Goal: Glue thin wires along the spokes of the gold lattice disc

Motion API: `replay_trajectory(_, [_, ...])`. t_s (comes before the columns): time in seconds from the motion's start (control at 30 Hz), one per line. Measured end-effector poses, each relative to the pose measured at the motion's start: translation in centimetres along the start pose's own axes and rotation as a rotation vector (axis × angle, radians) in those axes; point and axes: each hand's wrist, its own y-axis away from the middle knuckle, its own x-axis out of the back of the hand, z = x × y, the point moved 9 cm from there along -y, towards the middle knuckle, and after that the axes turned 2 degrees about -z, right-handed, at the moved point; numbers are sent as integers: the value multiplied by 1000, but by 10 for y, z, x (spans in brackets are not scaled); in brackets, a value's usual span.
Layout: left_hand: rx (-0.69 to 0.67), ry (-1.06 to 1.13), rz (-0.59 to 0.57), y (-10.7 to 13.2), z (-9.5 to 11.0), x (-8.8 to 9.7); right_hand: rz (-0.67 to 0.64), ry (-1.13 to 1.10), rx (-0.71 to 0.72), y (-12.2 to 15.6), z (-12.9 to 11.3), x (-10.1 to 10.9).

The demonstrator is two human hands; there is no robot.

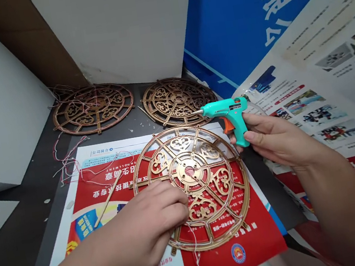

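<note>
A round gold openwork wheel [226, 237] with scroll ornaments lies flat on a red and white printed sheet. My left hand [160, 223] rests over its left side, fingers curled together near the hub; what they pinch is hidden. Below those fingertips a thin pale wire [198, 260] trails down off the rim. In my right hand [270, 136] is a turquoise hot glue gun [238, 116] with an orange trigger, held by its handle. Its nozzle points left, above the wheel's far edge.
Behind are two more openwork wheels, one tangled with wires [94, 114] at left, another wheel [177, 101] at right. A thin wooden stick [108, 198] lies on the printed sheet [261, 236]. White panels [120, 29] and a blue board [230, 21] enclose the back; a poster [336, 94] stands right.
</note>
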Motion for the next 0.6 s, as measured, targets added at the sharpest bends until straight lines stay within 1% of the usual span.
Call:
replay_trajectory(0.13, [-3,2,1,0,-1,-1,0,44,4,-15,1,1])
replay_trajectory(0.3, [15,-4,-8,2,-2,-2,56,160,-9,-38,-10,4])
replay_trajectory(0.47, [23,-3,-18,3,-3,-3,127,288,-81,-78,-13,7])
replay_trajectory(0.6, [18,-1,-16,1,-3,-3,237,495,-108,-108,-10,8])
